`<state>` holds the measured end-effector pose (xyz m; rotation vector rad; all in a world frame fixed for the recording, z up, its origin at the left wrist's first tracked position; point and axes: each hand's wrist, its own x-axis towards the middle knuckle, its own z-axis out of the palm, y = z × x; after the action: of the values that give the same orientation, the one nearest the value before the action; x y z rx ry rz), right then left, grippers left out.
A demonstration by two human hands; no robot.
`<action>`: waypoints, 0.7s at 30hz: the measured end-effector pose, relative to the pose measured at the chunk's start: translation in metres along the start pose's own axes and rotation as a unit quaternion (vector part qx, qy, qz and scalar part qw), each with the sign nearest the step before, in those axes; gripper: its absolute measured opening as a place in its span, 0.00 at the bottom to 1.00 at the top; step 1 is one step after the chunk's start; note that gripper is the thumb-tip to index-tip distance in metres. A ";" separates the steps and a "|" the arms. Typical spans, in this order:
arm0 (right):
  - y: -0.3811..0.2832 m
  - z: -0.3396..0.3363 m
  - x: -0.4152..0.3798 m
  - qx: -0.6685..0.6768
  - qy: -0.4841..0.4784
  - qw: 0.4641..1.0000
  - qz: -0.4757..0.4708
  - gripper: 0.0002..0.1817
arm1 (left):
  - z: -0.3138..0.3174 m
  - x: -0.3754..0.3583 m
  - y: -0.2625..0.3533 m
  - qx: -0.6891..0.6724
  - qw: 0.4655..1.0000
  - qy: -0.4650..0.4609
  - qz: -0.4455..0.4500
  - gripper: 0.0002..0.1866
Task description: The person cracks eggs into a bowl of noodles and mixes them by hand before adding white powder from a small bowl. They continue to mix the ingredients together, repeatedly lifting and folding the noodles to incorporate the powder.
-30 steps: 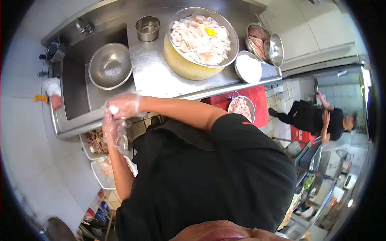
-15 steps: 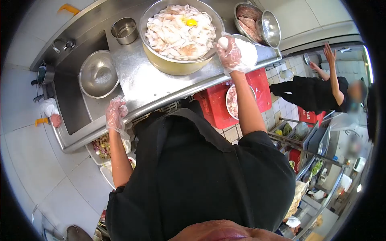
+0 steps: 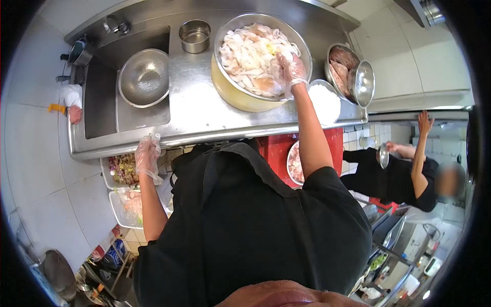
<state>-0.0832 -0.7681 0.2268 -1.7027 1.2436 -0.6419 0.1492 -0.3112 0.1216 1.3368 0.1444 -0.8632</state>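
A wide metal pot point(image 3: 240, 102) on the steel counter holds pale, sliced strips of raw meat or seafood point(image 3: 245, 59) with a yellow egg yolk point(image 3: 271, 48) on top. My right hand point(image 3: 292, 70), in a clear plastic glove, reaches over the pot's right side with its fingers closed around a white egg point(image 3: 288, 56), mostly covered by the fingers. My gloved left hand point(image 3: 147, 156) is by the sink's front edge, fingers curled together, nothing visible in them. Beside the pot stands a bowl of white powder or grains point(image 3: 325, 105).
A metal bowl point(image 3: 146, 79) sits in the sink, and a small steel pot point(image 3: 195, 37) stands behind. Bowls of raw meat point(image 3: 341, 71) are at the right end. Below are a red crate point(image 3: 327, 153) and food trays point(image 3: 120, 207). Another person point(image 3: 399, 176) stands at right.
My right hand has moved from beside the pot to over its contents, carrying the egg. My left hand stays near the sink edge. The view has turned, and the other person's arms have shifted.
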 end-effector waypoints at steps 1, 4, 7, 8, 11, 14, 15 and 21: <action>-0.006 0.010 0.006 -0.041 0.034 0.997 -0.048 0.27 | 0.000 -0.008 0.002 -0.005 1.000 0.024 -0.006 0.08; -0.057 0.016 0.002 -0.181 0.069 0.970 -0.146 0.28 | -0.013 -0.020 -0.001 -0.017 0.998 0.060 -0.014 0.09; -0.078 0.020 0.024 -0.191 0.028 0.961 -0.197 0.27 | -0.044 -0.023 -0.016 -0.010 0.996 0.088 -0.010 0.10; -0.079 0.023 0.041 -0.161 -0.004 0.966 -0.200 0.27 | -0.048 -0.029 -0.013 -0.010 0.995 0.096 -0.014 0.10; -0.098 0.014 0.056 -0.285 0.054 0.915 -0.281 0.26 | -0.085 -0.033 -0.032 -0.007 0.991 0.135 -0.002 0.10; -0.143 0.013 0.044 -0.324 0.093 0.878 -0.339 0.27 | -0.115 -0.050 -0.042 -0.009 0.989 0.146 0.024 0.11; -0.166 0.014 0.031 -0.364 0.110 0.866 -0.326 0.27 | -0.135 -0.051 -0.056 0.043 0.986 0.160 0.032 0.11; -0.233 0.031 0.023 -0.361 0.308 0.739 -0.478 0.26 | -0.218 -0.072 -0.135 0.090 0.968 0.208 -0.103 0.14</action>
<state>0.0569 -0.7582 0.4167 -2.9989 0.9918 -1.5805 0.0975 -0.0819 -0.0041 1.6847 0.5518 -0.7692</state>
